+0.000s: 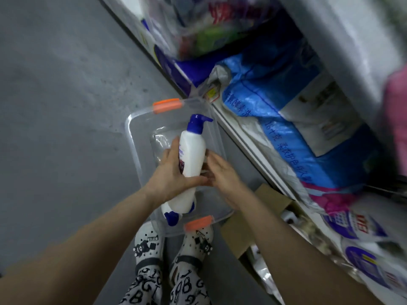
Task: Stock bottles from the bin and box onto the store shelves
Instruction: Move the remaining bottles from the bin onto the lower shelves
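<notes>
The store shelves [239,137] ran along the right, their lowest level already crammed with big blue bags [286,119]. Any bottle pushed in there would likely have tipped against soft packaging or rolled back out.

The clear bin [132,137] sat on the floor just in front of the person's shoes [147,245], with the cardboard box [240,234] beside it. A careless step toward the shelf could have kicked either.

A white pump bottle [193,150] was held above the bin, pump end away from the person. The left hand [171,172] was wrapped round its lower body.

The right hand [224,175] lay flat-fingered beside it, and contact could not be told. A smooth, one-handed hold like that might slip, dropping it onto the second bottle [178,205] lying in the bin.
</notes>
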